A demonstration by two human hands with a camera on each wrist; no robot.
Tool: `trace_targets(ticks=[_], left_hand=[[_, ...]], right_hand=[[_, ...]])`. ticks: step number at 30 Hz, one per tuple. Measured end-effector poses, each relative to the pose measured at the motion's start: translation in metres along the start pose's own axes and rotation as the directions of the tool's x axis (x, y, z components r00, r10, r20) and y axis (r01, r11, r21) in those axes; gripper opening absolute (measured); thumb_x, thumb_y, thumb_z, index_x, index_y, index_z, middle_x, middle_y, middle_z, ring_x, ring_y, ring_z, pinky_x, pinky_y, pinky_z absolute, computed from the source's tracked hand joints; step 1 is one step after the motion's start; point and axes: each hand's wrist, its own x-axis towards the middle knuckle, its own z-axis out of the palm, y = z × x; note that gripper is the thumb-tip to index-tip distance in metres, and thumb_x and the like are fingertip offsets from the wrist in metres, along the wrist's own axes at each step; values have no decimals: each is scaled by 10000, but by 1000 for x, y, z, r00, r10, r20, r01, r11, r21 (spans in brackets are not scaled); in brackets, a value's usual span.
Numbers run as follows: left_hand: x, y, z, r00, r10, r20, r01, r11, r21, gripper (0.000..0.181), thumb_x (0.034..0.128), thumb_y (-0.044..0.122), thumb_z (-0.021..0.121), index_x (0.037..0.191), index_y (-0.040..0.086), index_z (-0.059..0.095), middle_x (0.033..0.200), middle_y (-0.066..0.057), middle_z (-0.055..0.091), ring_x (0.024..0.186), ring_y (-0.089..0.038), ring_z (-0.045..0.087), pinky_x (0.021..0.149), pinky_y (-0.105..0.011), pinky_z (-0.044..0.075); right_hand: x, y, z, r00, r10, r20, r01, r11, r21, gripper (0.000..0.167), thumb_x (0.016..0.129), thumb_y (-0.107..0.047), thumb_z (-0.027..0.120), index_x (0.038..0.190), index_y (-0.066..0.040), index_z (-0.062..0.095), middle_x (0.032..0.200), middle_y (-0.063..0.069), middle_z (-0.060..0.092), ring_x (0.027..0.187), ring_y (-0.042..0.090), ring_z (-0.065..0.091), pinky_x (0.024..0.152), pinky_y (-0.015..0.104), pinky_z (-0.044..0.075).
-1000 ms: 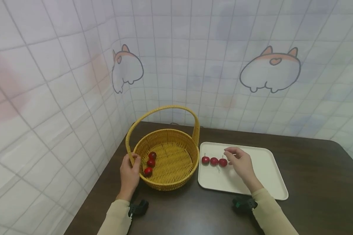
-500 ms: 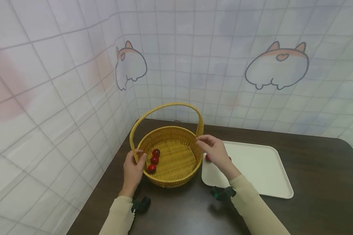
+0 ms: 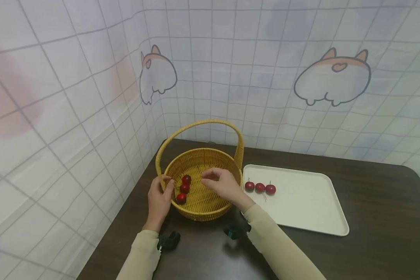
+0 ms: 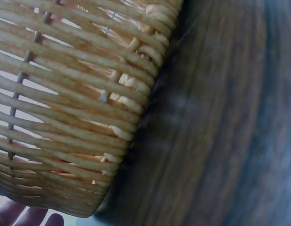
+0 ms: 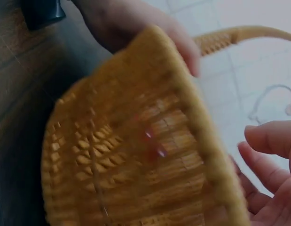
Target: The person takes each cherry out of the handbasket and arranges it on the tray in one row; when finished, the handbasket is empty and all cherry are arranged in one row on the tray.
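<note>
A yellow woven basket (image 3: 203,216) with a tall arched handle stands on the dark table. My left hand (image 3: 159,200) grips its left rim near the handle's foot, thumb on the inner side. Inside, toward the left, three red cherries (image 3: 184,188) lie in a row. Over the middle of the basket hovers my right hand (image 3: 224,186), bent with thumb and fingers apart in the right wrist view; no object shows between them. Three more cherries (image 3: 260,188) with stems sit in a line on the white tray (image 3: 308,202), near its left edge.
The tray lies just right of the basket on the dark wooden table (image 3: 374,202). A grid-patterned cloth (image 3: 266,77) with dog drawings hangs behind and to the left. Black wrist cameras (image 3: 168,240) hang under both wrists.
My right hand has moved left from above the tray's cherries to over the basket. The left hand keeps its hold on the rim. The cherries in tray and basket keep their arrangement.
</note>
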Motion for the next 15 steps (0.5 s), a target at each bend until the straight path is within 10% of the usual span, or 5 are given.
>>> trace_targets(ticks=[15], left_hand=[[-1,-2,-1,996,-82,24,83,995,-59,427,976,293,608,1356,111,540,1312,-115,580,1109,-256,570,861,-467,470]], right_hand=[[16,-10,51,972,11,235,26,988,-154,348,919,-262,684,1219,-87,662,1184,63,661,1023,204,627,836,380,517]])
